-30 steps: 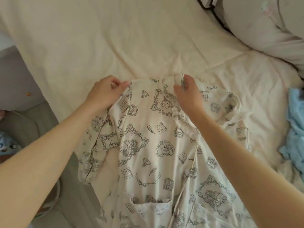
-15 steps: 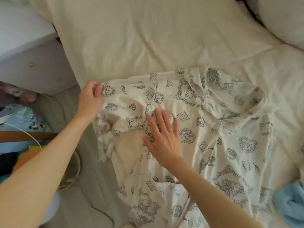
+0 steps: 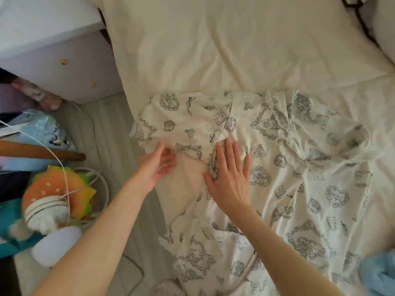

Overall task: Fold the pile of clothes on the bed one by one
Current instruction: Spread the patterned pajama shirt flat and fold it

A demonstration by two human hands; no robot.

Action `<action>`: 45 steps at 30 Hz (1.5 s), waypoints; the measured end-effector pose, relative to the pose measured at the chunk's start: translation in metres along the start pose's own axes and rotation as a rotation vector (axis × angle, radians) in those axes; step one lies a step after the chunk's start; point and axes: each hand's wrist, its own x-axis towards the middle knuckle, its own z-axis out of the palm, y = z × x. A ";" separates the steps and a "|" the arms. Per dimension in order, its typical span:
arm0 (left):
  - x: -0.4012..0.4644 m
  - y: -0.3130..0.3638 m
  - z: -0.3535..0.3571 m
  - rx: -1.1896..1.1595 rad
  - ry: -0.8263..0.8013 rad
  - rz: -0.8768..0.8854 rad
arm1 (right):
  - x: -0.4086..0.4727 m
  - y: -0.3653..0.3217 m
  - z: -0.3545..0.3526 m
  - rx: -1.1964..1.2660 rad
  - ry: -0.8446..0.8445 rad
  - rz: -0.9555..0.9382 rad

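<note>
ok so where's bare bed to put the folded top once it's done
Bare sheet runs above the printed top, between the white cabinet and the pillow. Lower right is crowded: the top meets a blue garment.

2 bare forearms — no sleeves, rings or watch in sight

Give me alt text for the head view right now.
A printed shirt lies spread on a cream bed; the right hand presses flat on it while the open left hand reaches under its sleeve. Blue cloth sits at lower right.
</note>
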 end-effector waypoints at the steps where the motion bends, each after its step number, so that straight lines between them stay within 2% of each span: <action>1: 0.003 0.005 0.004 -0.152 -0.045 0.027 | -0.001 0.000 0.000 0.007 0.008 -0.003; 5: 0.007 0.043 0.010 -0.636 -0.073 0.084 | -0.004 -0.003 0.000 0.024 -0.020 -0.003; 8: -0.005 0.047 -0.002 -0.794 -0.216 0.211 | -0.008 -0.007 0.000 0.071 -0.026 -0.026; 10: -0.010 0.035 -0.015 -0.819 -0.254 0.222 | -0.013 -0.008 0.000 0.083 -0.045 -0.039; 14: -0.007 0.018 -0.035 -0.922 0.008 -0.010 | -0.023 -0.001 0.002 0.059 -0.116 -0.040; 17: -0.003 0.037 -0.040 -0.898 0.050 0.014 | -0.023 0.003 0.000 0.052 -0.135 -0.053; 20: -0.003 0.067 -0.042 -0.831 0.077 0.242 | -0.022 0.003 -0.001 0.032 -0.165 -0.049; 23: -0.015 0.084 -0.050 -0.711 0.170 0.485 | -0.022 0.001 -0.002 0.026 -0.166 -0.034; 25: -0.017 0.079 -0.060 -0.623 0.266 0.483 | -0.023 -0.001 -0.002 0.027 -0.166 -0.020; 27: -0.013 0.065 -0.072 -0.559 0.321 0.336 | -0.026 -0.003 -0.002 0.025 -0.177 -0.009; 29: -0.009 0.049 -0.077 -0.385 0.341 0.137 | -0.030 -0.004 -0.004 0.039 -0.178 -0.007; 31: -0.005 0.032 -0.071 -0.162 0.415 0.069 | -0.036 -0.003 -0.006 0.060 -0.168 -0.003; 33: -0.013 0.016 -0.050 0.182 0.508 0.239 | -0.043 0.002 -0.009 0.074 -0.151 0.016; 34: -0.020 0.007 -0.036 0.361 0.504 0.362 | -0.048 0.007 -0.012 0.086 -0.139 0.033; 37: -0.049 -0.030 0.016 0.745 0.254 0.738 | -0.066 0.029 -0.021 0.121 -0.092 0.131; 40: -0.073 -0.075 0.065 1.094 -0.011 0.992 | -0.093 0.063 -0.035 0.129 0.001 0.282; 42: -0.080 -0.103 0.085 1.381 -0.101 1.021 | -0.115 0.090 -0.044 0.125 0.054 0.399; 45: -0.076 -0.122 0.092 1.672 -0.084 0.936 | -0.154 0.131 -0.054 0.116 0.089 0.626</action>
